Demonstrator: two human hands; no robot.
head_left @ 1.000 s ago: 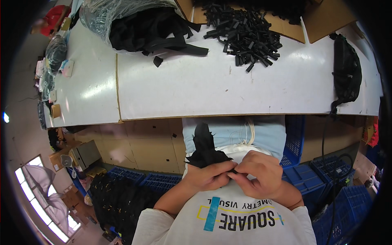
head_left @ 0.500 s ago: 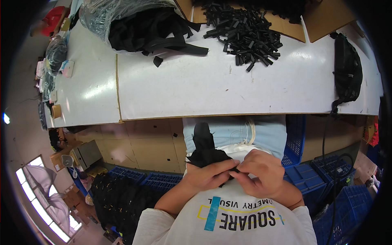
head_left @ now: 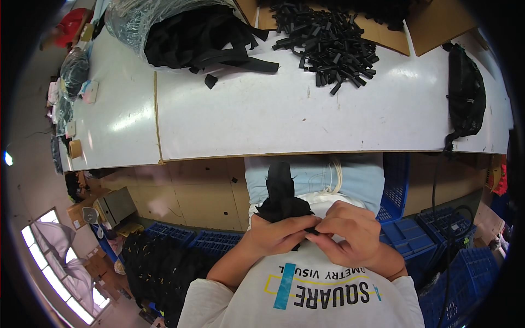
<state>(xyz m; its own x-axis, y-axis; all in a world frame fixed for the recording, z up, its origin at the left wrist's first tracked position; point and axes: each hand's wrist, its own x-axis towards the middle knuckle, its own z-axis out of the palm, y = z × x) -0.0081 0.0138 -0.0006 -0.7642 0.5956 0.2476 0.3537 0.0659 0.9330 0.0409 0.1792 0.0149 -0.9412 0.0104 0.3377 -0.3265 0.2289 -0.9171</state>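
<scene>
A piece of black fabric (head_left: 281, 188) is bunched in front of my shirt, its narrow strap-like end pointing away over my light blue trousers. My left hand (head_left: 279, 234) is closed around its near part, thumb pointing right. My right hand (head_left: 350, 232) meets it there, thumb and forefinger pinching a small dark bit at the fabric's edge. The fingertips of both hands nearly touch. What exactly lies between the right fingertips is mostly hidden.
Beyond me stands a white table (head_left: 235, 120). On it are a plastic bag of black fabric strips (head_left: 191, 38), a heap of small black plastic pieces (head_left: 333, 49), an opened cardboard box (head_left: 437, 24) and a black mesh bag (head_left: 466, 93). Blue crates (head_left: 407, 240) flank me.
The far end of the black fabric has swung slightly to the right and stands straighter. Both hands keep nearly the same place, with only small finger movements.
</scene>
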